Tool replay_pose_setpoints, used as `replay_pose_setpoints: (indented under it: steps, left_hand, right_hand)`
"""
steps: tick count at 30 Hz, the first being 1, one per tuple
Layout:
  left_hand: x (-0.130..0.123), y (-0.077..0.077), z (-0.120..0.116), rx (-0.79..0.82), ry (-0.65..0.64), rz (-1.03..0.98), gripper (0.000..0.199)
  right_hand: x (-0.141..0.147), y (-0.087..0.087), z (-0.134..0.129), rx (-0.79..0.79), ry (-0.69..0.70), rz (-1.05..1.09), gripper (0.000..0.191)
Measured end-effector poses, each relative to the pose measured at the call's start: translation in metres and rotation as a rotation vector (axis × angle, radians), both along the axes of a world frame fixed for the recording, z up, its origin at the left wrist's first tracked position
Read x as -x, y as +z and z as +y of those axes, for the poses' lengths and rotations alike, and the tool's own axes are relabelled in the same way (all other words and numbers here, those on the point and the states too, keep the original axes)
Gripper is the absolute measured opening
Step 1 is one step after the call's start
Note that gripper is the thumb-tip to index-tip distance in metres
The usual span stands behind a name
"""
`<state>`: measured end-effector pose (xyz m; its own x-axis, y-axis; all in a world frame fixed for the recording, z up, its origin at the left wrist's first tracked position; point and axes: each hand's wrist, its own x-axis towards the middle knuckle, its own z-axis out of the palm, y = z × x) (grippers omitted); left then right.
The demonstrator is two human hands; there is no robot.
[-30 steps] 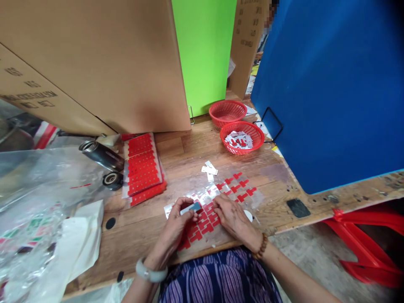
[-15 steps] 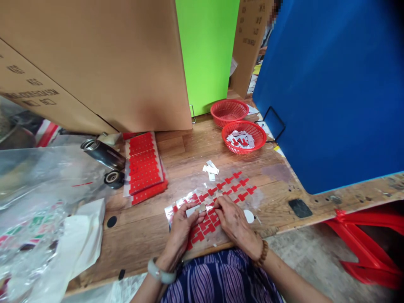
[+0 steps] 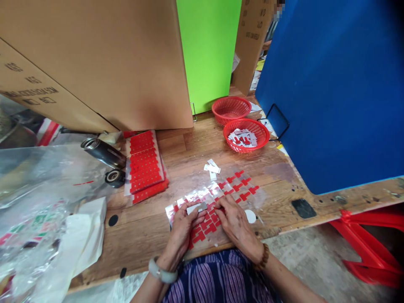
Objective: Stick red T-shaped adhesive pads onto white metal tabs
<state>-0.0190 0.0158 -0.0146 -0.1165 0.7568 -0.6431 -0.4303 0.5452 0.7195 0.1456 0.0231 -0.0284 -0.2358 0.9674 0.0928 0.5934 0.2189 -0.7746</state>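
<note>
My left hand [image 3: 182, 225] pinches a small flat strip [image 3: 193, 208], white with a greyish end, between thumb and fingers. It is held just above a clear sheet bearing rows of red T-shaped stickers [image 3: 245, 196]. On the right part of that sheet, my right hand [image 3: 235, 219] has its fingers curled and thumb and forefinger together, close to the stickers. Whatever those fingertips pinch is hidden. Beyond the sheet lie a few loose white strips [image 3: 212, 168] in a small crossed pile.
A red basket [image 3: 229, 145] holds white pieces with red marks; another red basket [image 3: 232, 113] stands behind. Stacked red sticker sheets [image 3: 143, 164], a dark flask [image 3: 104, 152] and its lid [image 3: 114, 178] lie left. Cardboard [image 3: 135, 63] and a blue panel [image 3: 334, 97] border the table.
The strip in my left hand has tilted slightly, showing more of its grey end. Glare has spread along the sheet's far edge. My right hand remains nearly in place, fingers closed.
</note>
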Motion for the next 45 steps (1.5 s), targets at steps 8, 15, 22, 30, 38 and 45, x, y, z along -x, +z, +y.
replay_pose_setpoints:
  steps: [8,15,22,30,38,45]
  left_hand:
    - [-0.003,0.000,0.002,0.017,0.019,0.021,0.018]
    - [0.000,0.002,0.002,0.024,0.018,-0.035,0.021]
    - [0.000,0.008,-0.002,-0.010,-0.009,-0.134,0.026]
    - [-0.006,0.021,-0.010,-0.042,-0.011,-0.259,0.038]
    - [-0.010,0.020,-0.011,-0.059,-0.011,-0.300,0.037]
    - [-0.012,0.024,-0.011,-0.052,-0.003,-0.269,0.037]
  right_hand:
    - [-0.005,0.015,-0.003,0.168,0.080,0.119,0.015]
    - [-0.017,0.019,0.000,0.326,0.186,0.313,0.006]
    - [-0.010,0.017,0.008,0.321,0.017,0.459,0.007]
    - [0.004,0.017,0.007,0.206,-0.034,0.370,0.008]
    - [0.007,0.019,0.005,0.167,0.001,0.308,0.008]
    - [0.008,0.019,0.003,0.129,0.022,0.277,0.010]
